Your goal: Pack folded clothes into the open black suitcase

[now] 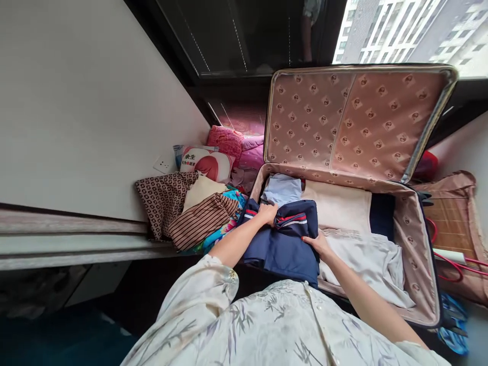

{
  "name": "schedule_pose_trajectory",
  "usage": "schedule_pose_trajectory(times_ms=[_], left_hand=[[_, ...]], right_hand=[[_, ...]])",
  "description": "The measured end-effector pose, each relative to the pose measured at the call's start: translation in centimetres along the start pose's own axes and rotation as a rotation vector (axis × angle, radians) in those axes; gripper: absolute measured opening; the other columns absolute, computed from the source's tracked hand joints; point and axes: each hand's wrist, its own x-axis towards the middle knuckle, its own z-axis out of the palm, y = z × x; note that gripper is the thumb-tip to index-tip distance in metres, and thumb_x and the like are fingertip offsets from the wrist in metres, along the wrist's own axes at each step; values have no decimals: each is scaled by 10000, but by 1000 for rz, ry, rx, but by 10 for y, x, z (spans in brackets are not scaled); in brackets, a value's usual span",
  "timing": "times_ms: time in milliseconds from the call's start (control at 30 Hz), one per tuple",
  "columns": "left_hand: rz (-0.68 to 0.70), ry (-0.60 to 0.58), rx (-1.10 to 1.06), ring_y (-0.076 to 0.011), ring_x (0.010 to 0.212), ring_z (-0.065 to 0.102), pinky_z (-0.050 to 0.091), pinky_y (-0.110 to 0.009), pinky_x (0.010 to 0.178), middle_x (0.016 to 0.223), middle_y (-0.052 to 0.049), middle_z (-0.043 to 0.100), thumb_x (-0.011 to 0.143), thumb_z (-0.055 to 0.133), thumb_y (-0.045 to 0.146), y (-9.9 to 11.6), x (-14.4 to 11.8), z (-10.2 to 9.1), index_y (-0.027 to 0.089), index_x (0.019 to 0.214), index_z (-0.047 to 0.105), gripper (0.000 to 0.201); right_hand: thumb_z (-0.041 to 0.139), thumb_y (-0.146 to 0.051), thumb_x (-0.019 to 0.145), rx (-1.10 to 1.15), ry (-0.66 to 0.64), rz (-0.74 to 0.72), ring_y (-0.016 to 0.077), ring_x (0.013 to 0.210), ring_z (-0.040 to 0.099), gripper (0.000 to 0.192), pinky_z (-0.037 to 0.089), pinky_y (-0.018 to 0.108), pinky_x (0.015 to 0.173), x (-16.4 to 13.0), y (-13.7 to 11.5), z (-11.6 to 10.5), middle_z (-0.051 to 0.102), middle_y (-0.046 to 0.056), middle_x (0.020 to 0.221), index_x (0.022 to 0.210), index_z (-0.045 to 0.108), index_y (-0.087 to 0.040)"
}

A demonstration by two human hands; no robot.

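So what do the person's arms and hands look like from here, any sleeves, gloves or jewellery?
Both forearms are bare. The left hand and right hand wear no gloves, and no rings or watch show. The right hand has red-painted nails. The short, loose sleeves belong to a cream button-front top printed with grey bamboo leaves and ending above the elbows.

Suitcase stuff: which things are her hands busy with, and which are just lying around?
In hand:
left hand and right hand, both pressing on the navy garment
open suitcase that holds it

Lying about:
striped cloth
patterned brown cloth
printed pillow
pink bundle
red cable
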Motion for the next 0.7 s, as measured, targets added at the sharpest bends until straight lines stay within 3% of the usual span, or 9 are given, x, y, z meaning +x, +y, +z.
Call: schedule_pose_trajectory(times_ms=[100,167,267,367,433,533,600,700], left_hand=[[-5,125,8,-345,1062,685,505,-429,924,1125,-211,710,852,755,231,17,-26,15,111,1282,603,471],[77,201,35,-330,1104,665,489,-443,943,1139,-220,697,974,532,134,32,-51,36,95,1218,628,265],[292,331,99,-293,1057,664,484,-427,936,1040,-181,707,1009,381,65,46,-82,67,86,1142,662,311],[272,378,75,-272,1024,663,490,-407,908,1053,-175,705,1009,366,55,45,-90,78,79,1221,644,351],[167,329,23,-279,1032,662,490,-417,912,1089,-186,700,983,414,54,36,-81,70,76,1334,591,394],[110,144,-55,-344,1120,642,471,-480,984,1147,-199,683,862,677,188,15,-56,46,114,1317,614,466],[144,10,-112,-396,1188,618,463,-519,1020,1213,-187,671,692,845,281,0,-37,29,165,1282,636,637],[267,-106,-227,-393,1152,652,508,-488,994,1199,-137,699,555,914,286,-14,-16,9,210,1335,601,844]], right_hand=[[873,-416,511,121,13,9,296,995,735,692,602,400,857,-6,9,-5,773,103,1143,1131,633,-221],[874,-391,500,171,-47,48,302,980,736,662,595,417,885,-9,17,-12,785,94,1088,1097,647,-215],[856,-349,482,175,-123,75,321,986,731,525,575,439,936,-12,23,-21,795,86,990,954,680,-202],[854,-330,479,196,-130,91,318,977,729,503,570,440,944,-13,19,-23,793,74,972,934,676,-208],[862,-323,475,222,-120,110,304,927,734,543,579,430,913,-12,12,-20,788,61,948,968,662,-213],[867,-296,459,236,-100,126,292,891,735,605,592,417,863,-9,4,-17,780,45,946,1016,642,-226],[867,-288,458,240,-99,144,286,878,736,618,597,411,838,-7,2,-17,779,41,957,1028,635,-231],[862,-290,463,233,-100,162,288,868,742,621,602,414,827,-4,2,-18,783,46,971,1040,639,-230]])
